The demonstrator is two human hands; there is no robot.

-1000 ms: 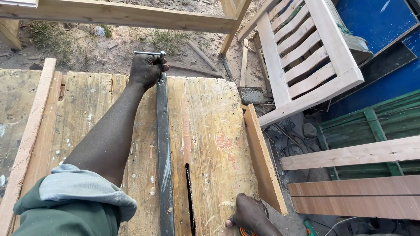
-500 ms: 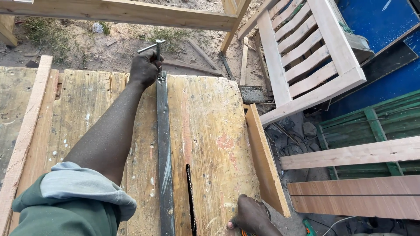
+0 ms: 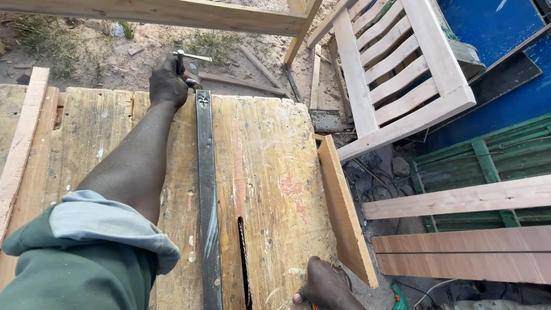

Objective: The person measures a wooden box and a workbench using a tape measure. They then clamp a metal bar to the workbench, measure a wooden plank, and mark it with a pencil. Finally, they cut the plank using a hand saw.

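**Inspector:** State the position of your left hand.

**Me:** My left hand (image 3: 167, 81) is stretched out to the far edge of the table (image 3: 275, 172). Its grip is clamped on a small metal handle (image 3: 192, 56) that sticks out past the edge, at the far end of the rail (image 3: 206, 189). The sleeve (image 3: 86, 252) is rolled up above my elbow.

**Inspector:** The rail itself?

**Me:** A long dark metal bar, lying flat on the table and running from the far edge back toward me. It sits just left of the slot (image 3: 243, 261), roughly parallel with it. A thin dark blade edge shows in that slot; I cannot tell more of it.

**Inspector:** Right hand?

**Me:** My right hand (image 3: 324, 284) is at the near right corner of the table, low in view. The fingers are curled, and something orange shows under them, but I cannot tell whether the grip is closed on anything.

**Inspector:** Surroundings?

**Me:** A board (image 3: 344, 212) stands on edge against the right side of the table. A strip (image 3: 20, 143) of pale wood lies along the left side. Beyond the table, on sandy ground, a slatted frame (image 3: 402, 74) leans, with a beam (image 3: 155, 12) across the top of the view. To the right, planks (image 3: 459, 198) lie over a green panel (image 3: 505, 155).
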